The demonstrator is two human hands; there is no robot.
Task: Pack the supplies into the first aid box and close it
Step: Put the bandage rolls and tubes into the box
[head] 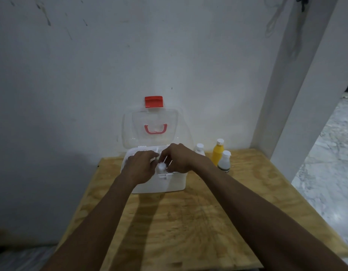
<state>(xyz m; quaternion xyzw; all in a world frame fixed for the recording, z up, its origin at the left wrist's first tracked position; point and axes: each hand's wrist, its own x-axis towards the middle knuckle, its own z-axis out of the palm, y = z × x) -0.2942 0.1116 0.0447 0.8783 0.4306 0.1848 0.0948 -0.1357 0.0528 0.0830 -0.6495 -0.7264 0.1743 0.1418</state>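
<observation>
Setting: a plywood counter (188, 222) stands against a white wall (91, 65), with a white pillar (298, 94) at its right rear corner and pale mottled floor (329, 173) to the right.
First aid box: the white first aid box (169, 183) sits at the back middle of the counter, open. Its clear lid (151, 126) stands upright against the wall, with a red latch (153, 101) at its top edge and a pink carry handle (155, 128) seen through the plastic.
Left hand: the left hand (139, 166) is over the left part of the open box, back of the hand up, fingers curled toward the small white bundle; what they close on cannot be told.
Right hand: the right hand (178, 159) is over the right part of the box, its fingers bent down and pinching thin white sticks.
Supply in hand: a small white fluffy bundle with sticks, probably cotton swabs (161, 166), is held between the two hands just above the box's front rim.
Bottles: three stand on the counter just right of the box, near the wall: a white-capped bottle (199, 149) nearest the box, a yellow bottle (218, 152) behind, and a clear bottle with a white cap (225, 160) in front of it.
</observation>
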